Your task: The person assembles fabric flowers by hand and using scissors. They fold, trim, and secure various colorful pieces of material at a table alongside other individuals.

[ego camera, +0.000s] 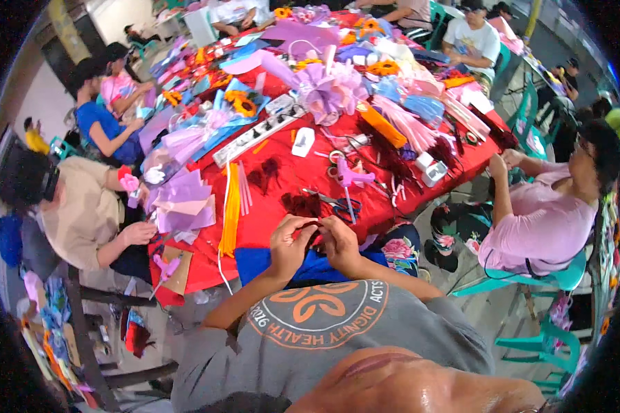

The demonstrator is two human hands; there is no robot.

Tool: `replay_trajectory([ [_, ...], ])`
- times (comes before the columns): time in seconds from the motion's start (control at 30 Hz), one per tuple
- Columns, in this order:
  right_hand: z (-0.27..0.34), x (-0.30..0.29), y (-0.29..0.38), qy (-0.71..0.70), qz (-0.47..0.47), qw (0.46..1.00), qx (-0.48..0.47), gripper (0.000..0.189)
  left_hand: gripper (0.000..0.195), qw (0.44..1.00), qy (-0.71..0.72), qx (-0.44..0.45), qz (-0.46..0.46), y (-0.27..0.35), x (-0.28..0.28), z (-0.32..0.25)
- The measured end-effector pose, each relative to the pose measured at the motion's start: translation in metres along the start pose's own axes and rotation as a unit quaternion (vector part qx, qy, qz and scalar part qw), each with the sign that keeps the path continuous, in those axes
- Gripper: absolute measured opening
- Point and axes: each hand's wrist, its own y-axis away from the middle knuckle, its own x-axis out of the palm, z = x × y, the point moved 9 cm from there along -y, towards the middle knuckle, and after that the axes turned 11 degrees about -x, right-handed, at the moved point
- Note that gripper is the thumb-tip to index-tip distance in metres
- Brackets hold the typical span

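Near the table's front edge, my left hand (292, 242) and my right hand (338, 242) meet at the fingertips. Between them they pinch a small dark red piece (315, 225), perhaps a fuzzy craft stem; fingers hide most of it. Just beyond my hands lies a dark red fuzzy bundle (300, 204), with blue-handled scissors (345, 206) to its right. A purple glue gun (352, 178) rests past the scissors. To the left is a bundle of orange-yellow fuzzy stems (230, 211), beside a few pink strips (244, 189).
The red-covered table (268, 227) holds a white power strip (258, 135), a lilac bouquet (325, 90) and many wrapped flowers. Another glue gun (165, 269) lies at the left corner. Co-workers sit at both sides and the far end. Green plastic chairs (542, 335) stand at right.
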Motion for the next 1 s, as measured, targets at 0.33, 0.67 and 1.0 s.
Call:
replay_trajectory([
  [0.33, -0.011, 0.01, 0.008, -0.039, 0.024, 0.996, 0.081, 0.008, 0.009, 0.993, -0.025, 0.117, -0.011, 0.001, -0.006, -0.023],
  [0.67, -0.026, 0.034, 0.031, -0.068, 0.105, 0.985, 0.115, 0.012, 0.014, 0.987, 0.098, 0.04, 0.118, 0.005, 0.01, -0.01],
  [1.0, -0.012, 0.037, 0.018, -0.01, 0.137, 0.989, 0.062, 0.014, 0.019, 0.975, 0.155, -0.124, 0.106, 0.009, 0.016, 0.037],
])
